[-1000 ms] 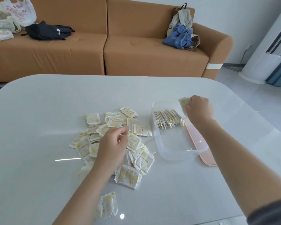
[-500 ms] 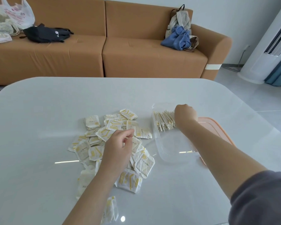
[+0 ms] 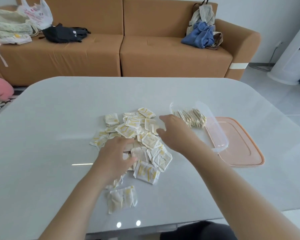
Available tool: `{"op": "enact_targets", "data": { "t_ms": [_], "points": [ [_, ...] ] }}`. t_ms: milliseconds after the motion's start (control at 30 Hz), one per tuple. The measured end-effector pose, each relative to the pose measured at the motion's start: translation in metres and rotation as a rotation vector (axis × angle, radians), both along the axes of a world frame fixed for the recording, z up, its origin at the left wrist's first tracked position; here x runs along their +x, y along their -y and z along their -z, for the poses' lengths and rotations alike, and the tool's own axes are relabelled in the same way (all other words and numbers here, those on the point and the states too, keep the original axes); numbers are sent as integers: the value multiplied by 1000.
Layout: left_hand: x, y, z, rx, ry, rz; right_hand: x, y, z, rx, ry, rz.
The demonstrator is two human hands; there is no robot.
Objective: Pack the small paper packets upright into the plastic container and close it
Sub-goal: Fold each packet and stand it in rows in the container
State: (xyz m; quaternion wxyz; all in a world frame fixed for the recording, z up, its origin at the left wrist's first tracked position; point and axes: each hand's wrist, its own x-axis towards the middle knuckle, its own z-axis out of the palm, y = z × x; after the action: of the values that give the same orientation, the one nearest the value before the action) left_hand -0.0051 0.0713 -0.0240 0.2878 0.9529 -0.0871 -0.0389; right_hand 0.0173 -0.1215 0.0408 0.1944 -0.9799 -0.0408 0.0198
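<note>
Clear plastic container (image 3: 218, 135) open on the pale table (image 3: 59, 153), right of centre, its near end resting over a pink lid (image 3: 241, 144) lying flat beside and beneath it. Inside, at the far end only, a row of packets standing on edge (image 3: 190, 116), packed close together; near half of the container bare. Left of the container, a loose heap of small paper packets (image 3: 137, 135), white with yellow print, lying flat and overlapping, a few strays (image 3: 121, 198) nearer the table's front edge. Left hand (image 3: 118, 153) palm down over the near side of the heap, fingers spread and loosely curled, touching packets underneath; whether anything is pinched, cannot tell, motion blur there. Right hand (image 3: 171, 129) reaching across to the heap's right edge, just beside the container's near-left wall, fingers extended and apart, tips at the packets, nothing visibly gripped. Beyond the table, a tan sofa (image 3: 145, 54) carrying bags (image 3: 203, 30) at either end.
</note>
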Motion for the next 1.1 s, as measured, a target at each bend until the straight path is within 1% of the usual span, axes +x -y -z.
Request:
{"op": "enact_targets", "data": {
  "t_ms": [100,167,233,267,333,400,467,567,667,800,900,1000,1067,1100],
  "points": [
    [-10,-15,0,199,-32,92,-19,-15,13,5,-54,-65],
    [-18,-22,2,305,-170,175,-27,-20,25,4,-132,-101],
    [-26,-25,4,383,-324,210,-34,-21,37,1,-238,-136],
    [-28,-25,5,415,-367,213,-37,-22,42,-9,-295,-149],
    [-27,-24,6,429,-389,187,-42,-25,49,-80,-366,-161],
    [-22,-21,7,419,-332,124,-42,-30,55,-182,-370,-134],
    [-16,-18,9,387,-214,52,-37,-36,61,-220,-340,-71],
    [-7,-12,14,222,-73,-40,-30,-43,69,-153,-216,49],
    [-1,-4,16,133,15,-106,-23,-44,72,-119,-74,98],
    [5,6,8,77,208,-208,-10,-33,58,95,48,142],
    [10,5,-1,-85,315,-308,-7,-25,38,354,124,213],
    [14,3,-9,-375,300,-431,-4,-22,28,662,101,285],
    [16,4,-17,-643,231,-526,-4,-24,26,965,17,311],
    [17,6,-20,-779,186,-564,-5,-25,25,1123,-57,322]
  ]
}}
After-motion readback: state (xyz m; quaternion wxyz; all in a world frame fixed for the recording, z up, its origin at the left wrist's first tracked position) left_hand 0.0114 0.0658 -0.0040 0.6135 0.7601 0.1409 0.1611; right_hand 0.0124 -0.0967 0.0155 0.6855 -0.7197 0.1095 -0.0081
